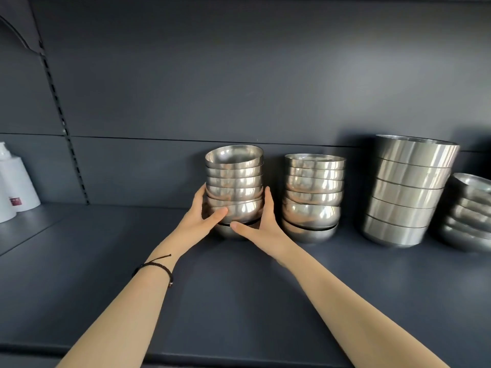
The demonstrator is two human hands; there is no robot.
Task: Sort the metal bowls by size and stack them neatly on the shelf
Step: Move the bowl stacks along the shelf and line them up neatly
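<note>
A stack of several small shiny metal bowls [234, 179] stands on the dark shelf [212, 301], leaning slightly left at the top. My left hand [202, 213] holds its lower left side, thumb across the front of a low bowl. My right hand [259, 221] holds the lower right side, fingers up along the bowls and thumb at the base. A second stack of similar small bowls [313, 195] stands just to the right. Farther right is a taller stack of large bowls [409, 189].
A partly cut-off stack of bowls [470, 213] sits at the right edge. White bottles [16, 181] stand at the far left on the adjoining shelf. A slotted upright [61, 115] runs up the dark back panel.
</note>
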